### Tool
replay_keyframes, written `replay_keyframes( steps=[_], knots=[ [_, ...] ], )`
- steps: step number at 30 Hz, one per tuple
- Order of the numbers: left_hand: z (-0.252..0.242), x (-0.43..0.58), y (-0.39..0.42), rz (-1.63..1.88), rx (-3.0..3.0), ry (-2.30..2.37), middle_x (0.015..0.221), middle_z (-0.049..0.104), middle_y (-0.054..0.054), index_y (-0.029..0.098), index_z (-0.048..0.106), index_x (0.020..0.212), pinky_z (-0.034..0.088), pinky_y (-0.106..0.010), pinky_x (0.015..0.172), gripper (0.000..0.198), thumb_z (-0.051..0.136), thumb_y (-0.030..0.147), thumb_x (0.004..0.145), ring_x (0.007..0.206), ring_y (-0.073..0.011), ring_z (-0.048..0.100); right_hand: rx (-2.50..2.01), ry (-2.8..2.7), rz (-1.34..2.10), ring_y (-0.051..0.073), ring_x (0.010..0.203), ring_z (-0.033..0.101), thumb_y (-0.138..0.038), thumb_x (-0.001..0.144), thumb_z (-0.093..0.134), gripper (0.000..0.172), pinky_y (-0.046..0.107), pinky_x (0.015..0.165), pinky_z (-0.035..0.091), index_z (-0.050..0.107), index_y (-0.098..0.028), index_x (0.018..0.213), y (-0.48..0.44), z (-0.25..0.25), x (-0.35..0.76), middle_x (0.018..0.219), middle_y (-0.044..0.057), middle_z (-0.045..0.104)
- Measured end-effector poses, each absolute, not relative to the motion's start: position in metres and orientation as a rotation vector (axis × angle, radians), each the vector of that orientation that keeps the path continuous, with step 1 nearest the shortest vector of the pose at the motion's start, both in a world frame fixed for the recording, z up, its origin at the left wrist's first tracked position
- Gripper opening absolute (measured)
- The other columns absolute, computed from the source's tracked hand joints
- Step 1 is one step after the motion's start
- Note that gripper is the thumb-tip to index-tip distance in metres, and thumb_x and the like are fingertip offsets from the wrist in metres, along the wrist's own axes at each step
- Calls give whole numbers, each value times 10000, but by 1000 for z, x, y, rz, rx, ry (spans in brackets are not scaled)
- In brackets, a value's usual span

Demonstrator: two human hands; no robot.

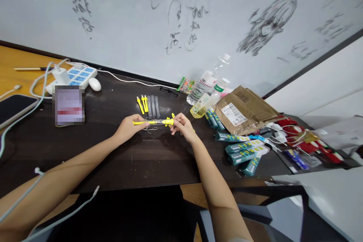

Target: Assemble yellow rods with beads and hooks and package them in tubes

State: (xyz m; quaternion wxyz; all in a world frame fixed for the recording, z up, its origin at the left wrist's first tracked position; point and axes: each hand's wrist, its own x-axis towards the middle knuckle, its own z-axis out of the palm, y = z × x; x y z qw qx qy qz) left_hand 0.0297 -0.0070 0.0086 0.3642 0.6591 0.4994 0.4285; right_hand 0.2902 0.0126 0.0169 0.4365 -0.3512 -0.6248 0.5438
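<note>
A slim yellow pen [159, 122] with a clear middle section lies level between my two hands, above the dark table. Its left end is pinched in the fingers of my left hand [129, 125]. At the other end, the fingers of my right hand [184, 125] close on the yellow part, where small yellow pieces stick out. Just beyond the pen are several yellow pen parts [144, 104] and grey see-through tubes [153, 107], laid side by side. Thin bent wire pieces [152, 130] rest on the table below the pen, partly hidden by my left fingers.
Plastic bottles [202, 87] and a brown parcel [245, 107] stand at the back right, with green boxes [245, 155] in front. On the left are a power strip [82, 76], a white mouse [94, 84], a phone [17, 107] and loose cables. A whiteboard [127, 19] rises behind.
</note>
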Motion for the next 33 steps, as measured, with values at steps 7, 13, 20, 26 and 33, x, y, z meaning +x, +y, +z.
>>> replay_keyframes(
  steps=[7,13,20,26,33],
  knots=[
    [8,28,-6,1119,1671,1302,636,582,21,166,536,641,366,-229,589,313,655,450,693,594,-115,504,-887,-1637,1201,83,571,565,-381,833,599,227,251,588,545,478,-194,874,11,12,286,660,-45,557],
    [7,30,-6,1135,1658,1295,638,583,17,166,538,647,366,-230,585,320,658,460,690,594,-117,512,-834,-1651,1100,78,541,475,-414,876,515,211,261,585,541,435,-219,854,6,10,276,613,-76,405],
    [9,30,-8,1143,1663,1275,654,598,12,164,548,664,377,-229,595,320,668,460,689,609,-121,528,-889,-1570,1058,41,451,469,-453,877,483,249,197,461,485,397,-222,841,6,6,269,695,-68,398],
    [11,31,-9,1149,1679,1268,627,585,17,167,540,649,375,-227,575,314,663,453,688,581,-116,516,-931,-1505,1069,43,347,279,-488,858,498,292,168,354,414,360,-235,806,7,4,266,514,-118,266],
    [10,30,-8,1137,1684,1256,650,598,13,166,545,666,379,-232,592,317,658,461,701,608,-123,528,-888,-1489,1118,51,366,240,-483,857,505,284,174,371,415,360,-242,815,5,6,265,496,-124,239]
  ],
)
